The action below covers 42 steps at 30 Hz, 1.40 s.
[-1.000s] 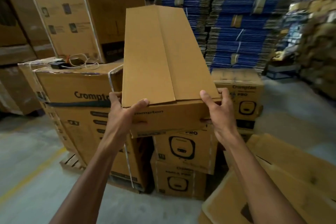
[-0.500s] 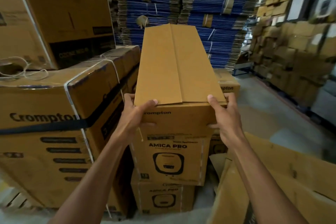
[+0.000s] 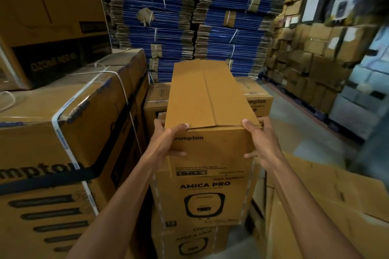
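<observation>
A long brown Crompton carton (image 3: 208,99) lies lengthwise away from me, its near end at chest height. My left hand (image 3: 168,143) grips its near left corner, thumb over the top edge. My right hand (image 3: 260,143) grips the near right corner the same way. The carton sits on or just above an Amica Pro box (image 3: 203,197), which stands on another like it (image 3: 189,242). I cannot tell whether the carton's weight rests on the stack.
A large strapped Crompton box (image 3: 63,132) stands close on the left, a bigger carton (image 3: 48,21) on top of it. More Amica Pro boxes (image 3: 259,101) sit behind. Blue flat-packed bundles (image 3: 189,17) fill the back. Flattened cardboard (image 3: 326,206) lies at right, stacked cartons (image 3: 315,52) beyond.
The carton has come down and forward, from raised in front of me to the top of the Amica Pro stack. I have stepped closer. Both hands keep their grip.
</observation>
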{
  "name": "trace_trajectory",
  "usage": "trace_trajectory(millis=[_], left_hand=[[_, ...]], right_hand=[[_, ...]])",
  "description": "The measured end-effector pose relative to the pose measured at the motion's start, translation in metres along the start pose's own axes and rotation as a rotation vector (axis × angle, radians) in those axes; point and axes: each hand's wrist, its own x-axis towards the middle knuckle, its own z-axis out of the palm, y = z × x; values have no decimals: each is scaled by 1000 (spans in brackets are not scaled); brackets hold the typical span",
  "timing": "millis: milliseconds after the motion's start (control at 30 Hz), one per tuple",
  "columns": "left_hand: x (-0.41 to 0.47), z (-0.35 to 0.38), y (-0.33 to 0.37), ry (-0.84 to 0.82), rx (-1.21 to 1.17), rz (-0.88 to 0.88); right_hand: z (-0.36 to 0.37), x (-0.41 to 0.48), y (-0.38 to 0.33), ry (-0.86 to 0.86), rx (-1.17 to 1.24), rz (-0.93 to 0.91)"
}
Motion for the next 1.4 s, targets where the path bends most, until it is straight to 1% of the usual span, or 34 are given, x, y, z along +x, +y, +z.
trace_trajectory(millis=[200,400,500,567,633,667,700,733,800,867,900,967,1033,1100,1233,1400], left_hand=[[28,4,-14,-33,-3,-86],[51,17,-16,-44,29,-105],[55,21,-15,-49,53,-130],[55,20,-13,-63,103,-152],[52,16,-7,-67,229,-161],[52,14,-5,-46,359,-122],[52,14,-2,-13,517,-36],[52,15,0,24,670,86],[50,25,7,60,883,361],[52,44,15,-42,1066,544],[55,55,19,-113,1169,591],[64,76,25,-219,1337,627],[74,90,25,-283,1414,613],[81,98,15,-307,1463,587],[83,95,-8,-236,1525,620],[79,92,-8,-252,1515,595]], right_hand=[[11,26,8,1,-41,63],[12,48,19,11,-31,89],[6,51,19,-17,-4,107],[2,50,25,-48,39,102],[2,44,39,-47,121,87],[3,41,51,-32,193,87],[8,38,68,2,272,101],[14,33,86,63,337,130],[31,20,122,195,357,204],[50,10,148,234,425,303],[59,7,154,236,527,376],[72,3,158,202,736,541],[81,-2,155,98,851,625],[89,-5,154,7,945,637],[98,-7,155,-31,1030,656],[106,-7,146,-58,1103,668]])
